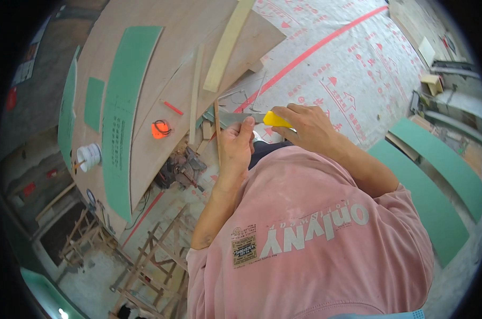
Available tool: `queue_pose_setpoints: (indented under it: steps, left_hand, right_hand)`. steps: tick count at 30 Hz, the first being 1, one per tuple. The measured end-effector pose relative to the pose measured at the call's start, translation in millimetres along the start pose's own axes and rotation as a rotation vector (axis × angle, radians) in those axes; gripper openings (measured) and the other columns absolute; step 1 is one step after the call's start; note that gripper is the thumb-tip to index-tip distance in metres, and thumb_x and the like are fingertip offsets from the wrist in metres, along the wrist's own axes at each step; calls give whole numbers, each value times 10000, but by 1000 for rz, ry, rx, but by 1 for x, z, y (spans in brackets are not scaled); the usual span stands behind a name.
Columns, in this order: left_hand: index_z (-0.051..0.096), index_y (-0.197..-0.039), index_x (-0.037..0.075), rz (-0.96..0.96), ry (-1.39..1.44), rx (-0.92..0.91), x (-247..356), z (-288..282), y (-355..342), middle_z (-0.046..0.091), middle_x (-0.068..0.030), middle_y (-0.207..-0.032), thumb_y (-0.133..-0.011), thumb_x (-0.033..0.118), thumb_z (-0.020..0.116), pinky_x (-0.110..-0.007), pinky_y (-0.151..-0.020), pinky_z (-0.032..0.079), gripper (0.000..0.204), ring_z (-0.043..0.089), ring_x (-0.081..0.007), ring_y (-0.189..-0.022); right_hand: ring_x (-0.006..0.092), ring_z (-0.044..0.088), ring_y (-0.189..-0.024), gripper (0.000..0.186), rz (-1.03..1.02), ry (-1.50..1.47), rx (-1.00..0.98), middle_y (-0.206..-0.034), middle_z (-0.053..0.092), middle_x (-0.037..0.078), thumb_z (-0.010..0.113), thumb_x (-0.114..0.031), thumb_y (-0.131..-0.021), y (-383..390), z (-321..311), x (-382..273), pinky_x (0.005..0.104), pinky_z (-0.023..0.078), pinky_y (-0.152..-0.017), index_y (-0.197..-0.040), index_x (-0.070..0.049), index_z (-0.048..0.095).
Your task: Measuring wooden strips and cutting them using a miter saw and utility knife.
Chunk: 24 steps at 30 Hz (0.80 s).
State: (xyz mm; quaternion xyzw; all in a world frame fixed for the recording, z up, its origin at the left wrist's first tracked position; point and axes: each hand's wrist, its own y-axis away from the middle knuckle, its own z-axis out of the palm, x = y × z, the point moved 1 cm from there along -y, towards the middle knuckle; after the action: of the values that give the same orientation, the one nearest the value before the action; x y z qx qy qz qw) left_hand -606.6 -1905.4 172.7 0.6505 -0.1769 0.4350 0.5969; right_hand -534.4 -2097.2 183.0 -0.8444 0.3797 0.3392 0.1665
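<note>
My right hand (305,123) is closed around the yellow handle (274,119) of a tool with a flat grey metal blade (234,119). Whether it is a saw or a scraper I cannot make out. My left hand (237,142) grips that blade, its thumb lying on the upper face. The tool lies crosswise in front of my body, just past the hem of my pink shirt. Close beside my left hand runs a thin wooden strip (217,127); whether they touch is unclear.
Left is a large plywood sheet (188,69) bearing a long green board (127,106), an orange tape measure (160,129), a red pencil-like stick (173,107), wooden strips (227,48) and a white tub (88,157). Green boards (429,196) lie right. A wooden frame (150,260) stands lower left.
</note>
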Motion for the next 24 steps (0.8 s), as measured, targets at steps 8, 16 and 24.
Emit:
queue_pose_setpoints:
  steps: [8, 16, 24]
  left_hand:
    - [630, -742, 68, 223, -194, 185, -8, -19, -2, 467, 67, -624, -943, 396, 696, -232, -479, 275, 391, 369, -28, -533]
    - [671, -886, 6, 364, -436, 748, -40, -184, -50, 613, -75, -730, -837, 295, 762, -356, -625, 458, 306, 580, -206, -669]
    - [521, -1352, 109, 209, -842, 924, -23, -285, -116, 493, -155, -1337, -772, 317, 802, -466, -885, 520, 677, 622, -359, -1086]
  right_hand:
    - [364, 674, -831, 343, 113, -180, -9, -977, 687, 172, 712, -214, -887, -43, -8, 7, 412, 515, -734, -1168, -42, 619]
    - [401, 639, -877, 354, 144, -369, -221, -950, 674, 213, 597, -311, -984, -121, 21, 3, 433, 491, -773, -1138, 7, 611]
    - [428, 664, -873, 466, 136, 75, -480, -882, 682, 252, 530, -456, -982, -226, 115, -12, 510, 501, -783, -1092, -21, 658]
